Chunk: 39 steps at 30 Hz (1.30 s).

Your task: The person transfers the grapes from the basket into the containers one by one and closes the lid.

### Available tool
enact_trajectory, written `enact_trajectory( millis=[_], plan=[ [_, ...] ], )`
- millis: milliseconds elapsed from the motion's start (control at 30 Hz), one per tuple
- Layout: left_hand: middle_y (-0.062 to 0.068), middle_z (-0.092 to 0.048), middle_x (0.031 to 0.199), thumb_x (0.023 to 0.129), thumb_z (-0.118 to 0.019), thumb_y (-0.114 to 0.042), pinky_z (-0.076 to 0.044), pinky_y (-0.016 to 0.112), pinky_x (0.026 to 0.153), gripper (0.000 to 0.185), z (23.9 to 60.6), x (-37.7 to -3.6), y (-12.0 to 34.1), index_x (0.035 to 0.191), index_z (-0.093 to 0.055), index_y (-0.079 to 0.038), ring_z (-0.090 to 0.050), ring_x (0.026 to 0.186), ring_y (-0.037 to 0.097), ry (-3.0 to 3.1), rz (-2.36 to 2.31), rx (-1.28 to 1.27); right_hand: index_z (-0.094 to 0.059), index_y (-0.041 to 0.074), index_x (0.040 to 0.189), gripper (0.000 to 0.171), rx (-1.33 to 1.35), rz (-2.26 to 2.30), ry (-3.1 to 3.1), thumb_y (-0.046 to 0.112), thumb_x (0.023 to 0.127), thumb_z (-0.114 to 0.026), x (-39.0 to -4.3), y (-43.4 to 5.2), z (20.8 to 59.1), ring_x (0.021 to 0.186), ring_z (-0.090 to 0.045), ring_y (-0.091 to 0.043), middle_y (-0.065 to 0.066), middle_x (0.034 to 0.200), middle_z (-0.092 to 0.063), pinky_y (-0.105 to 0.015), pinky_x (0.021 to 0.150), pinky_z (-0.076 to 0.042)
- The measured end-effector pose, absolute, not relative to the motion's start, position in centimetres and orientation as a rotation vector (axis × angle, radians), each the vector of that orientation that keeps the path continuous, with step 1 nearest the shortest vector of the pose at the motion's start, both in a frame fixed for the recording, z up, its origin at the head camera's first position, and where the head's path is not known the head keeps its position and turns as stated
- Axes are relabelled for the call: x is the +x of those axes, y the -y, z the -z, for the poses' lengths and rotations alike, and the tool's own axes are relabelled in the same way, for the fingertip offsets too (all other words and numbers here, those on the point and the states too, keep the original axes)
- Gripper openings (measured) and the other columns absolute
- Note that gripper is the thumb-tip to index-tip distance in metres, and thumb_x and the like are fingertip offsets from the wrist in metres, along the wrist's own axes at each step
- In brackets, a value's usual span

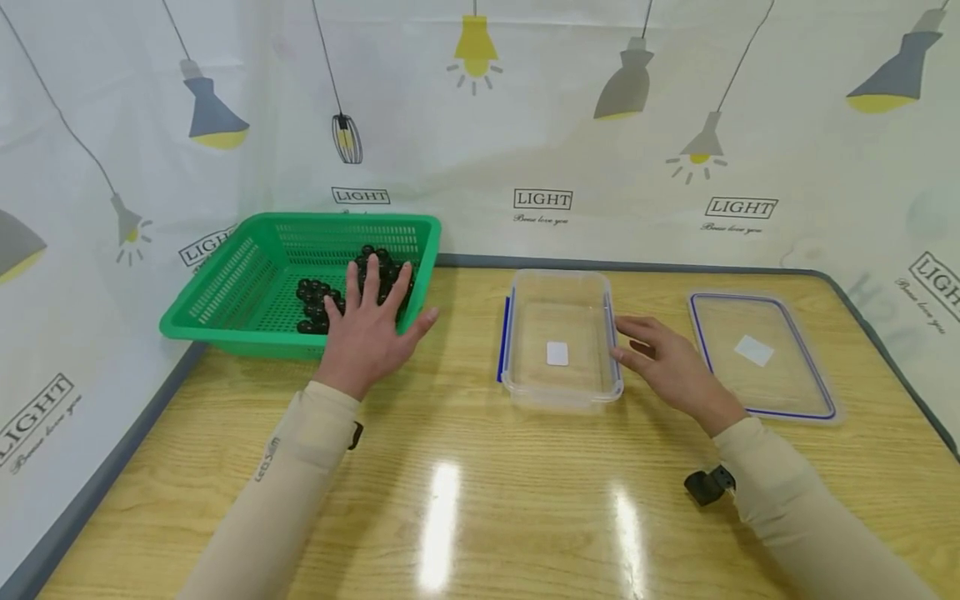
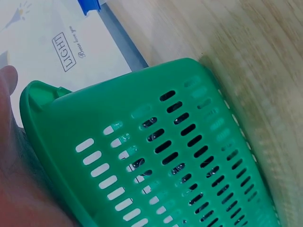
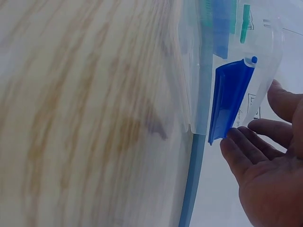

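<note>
My left hand reaches over the near right part of a green slotted basket, fingers spread and straight. Beneath and between those fingers lie bunches of black grapes; whether the fingertips touch them cannot be told. In the left wrist view the grapes show only through slots in the basket wall. Beside a clear plastic food container is my right hand, its fingertips at the container's right side. The right wrist view shows those fingers against the lower end of a hanging blue latch.
A clear lid with a blue seal lies flat at the right, close to the right forearm. Behind the wooden table hangs a lamp-print cloth. A white label shows within the container. Another blue latch hangs at its left side.
</note>
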<state>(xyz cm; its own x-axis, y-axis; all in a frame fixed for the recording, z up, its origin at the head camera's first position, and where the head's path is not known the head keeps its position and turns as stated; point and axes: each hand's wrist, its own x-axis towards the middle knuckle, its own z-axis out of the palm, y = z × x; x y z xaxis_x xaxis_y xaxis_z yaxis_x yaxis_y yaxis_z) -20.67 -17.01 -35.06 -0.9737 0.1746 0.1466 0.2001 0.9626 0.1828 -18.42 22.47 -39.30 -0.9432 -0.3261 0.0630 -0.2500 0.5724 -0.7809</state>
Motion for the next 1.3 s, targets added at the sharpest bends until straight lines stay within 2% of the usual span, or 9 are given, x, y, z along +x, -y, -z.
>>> enact_trajectory(
  millis=[233, 500, 633, 733, 933, 1067, 1300],
  plan=[
    [0.015, 0.007, 0.163, 0.092, -0.030, -0.076, -0.004, 0.073, 0.105, 0.085, 35.0, -20.8, 17.2, 0.159, -0.007, -0.029, 0.019, 0.144, 0.034, 2.981, 0.332, -0.288, -0.035, -0.006, 0.148, 0.057, -0.500, 1.351, -2.690, 0.021, 0.102, -0.056, -18.3, -22.6, 39.4, 0.135, -0.036, -0.042, -0.024, 0.150, -0.033, -0.051, 0.107, -0.034],
    [0.018, -0.003, 0.162, 0.094, -0.038, -0.071, -0.007, 0.074, 0.105, 0.084, 34.5, -20.7, 18.2, 0.160, -0.015, -0.024, 0.009, 0.146, 0.039, 2.946, 0.374, -0.296, -0.037, -0.004, 0.148, 0.057, -0.490, 1.343, -2.699, 0.025, 0.103, -0.055, -18.5, -22.7, 39.9, 0.135, -0.037, -0.041, -0.021, 0.150, -0.035, -0.049, 0.107, -0.035],
    [0.018, -0.004, 0.162, 0.094, -0.038, -0.070, -0.007, 0.074, 0.105, 0.083, 34.3, -20.7, 18.6, 0.159, -0.016, -0.024, 0.010, 0.146, 0.038, 2.944, 0.389, -0.296, -0.038, -0.004, 0.148, 0.057, -0.489, 1.358, -2.695, 0.025, 0.103, -0.055, -18.5, -22.7, 40.1, 0.135, -0.037, -0.041, -0.021, 0.149, -0.035, -0.050, 0.107, -0.035],
    [0.018, -0.004, 0.162, 0.095, -0.040, -0.068, -0.007, 0.074, 0.105, 0.081, 34.0, -20.9, 18.8, 0.158, -0.022, -0.021, 0.010, 0.146, 0.039, 2.943, 0.387, -0.290, -0.038, -0.004, 0.148, 0.057, -0.486, 1.359, -2.696, 0.026, 0.103, -0.055, -18.5, -22.7, 40.1, 0.135, -0.037, -0.041, -0.021, 0.150, -0.035, -0.050, 0.107, -0.035],
    [0.021, -0.011, 0.160, 0.096, -0.051, -0.057, -0.013, 0.075, 0.104, 0.071, 32.8, -22.4, 19.2, 0.151, -0.035, -0.014, 0.001, 0.143, 0.050, 2.976, 0.379, -0.267, -0.038, -0.002, 0.149, 0.058, -0.474, 1.314, -2.717, 0.029, 0.103, -0.054, -18.4, -22.9, 39.9, 0.135, -0.037, -0.041, -0.020, 0.150, -0.035, -0.050, 0.107, -0.035],
    [0.023, -0.011, 0.159, 0.094, -0.058, -0.054, -0.019, 0.077, 0.099, 0.074, 32.0, -24.2, 19.6, 0.152, -0.033, -0.014, -0.003, 0.143, 0.050, 3.062, 0.447, -0.258, -0.037, -0.004, 0.148, 0.057, -0.475, 1.311, -2.730, 0.028, 0.103, -0.054, -18.3, -23.1, 39.6, 0.135, -0.037, -0.042, -0.021, 0.149, -0.036, -0.052, 0.107, -0.034],
    [0.027, -0.005, 0.158, 0.090, -0.067, -0.048, -0.030, 0.068, 0.101, 0.085, 32.1, -26.8, 21.4, 0.155, -0.024, -0.012, -0.018, 0.140, 0.050, 3.236, 0.561, -0.171, -0.038, -0.005, 0.147, 0.055, -0.495, 1.391, -2.692, 0.023, 0.103, -0.055, -18.6, -22.7, 39.9, 0.135, -0.036, -0.040, -0.023, 0.147, -0.037, -0.050, 0.109, -0.032]
  ],
)
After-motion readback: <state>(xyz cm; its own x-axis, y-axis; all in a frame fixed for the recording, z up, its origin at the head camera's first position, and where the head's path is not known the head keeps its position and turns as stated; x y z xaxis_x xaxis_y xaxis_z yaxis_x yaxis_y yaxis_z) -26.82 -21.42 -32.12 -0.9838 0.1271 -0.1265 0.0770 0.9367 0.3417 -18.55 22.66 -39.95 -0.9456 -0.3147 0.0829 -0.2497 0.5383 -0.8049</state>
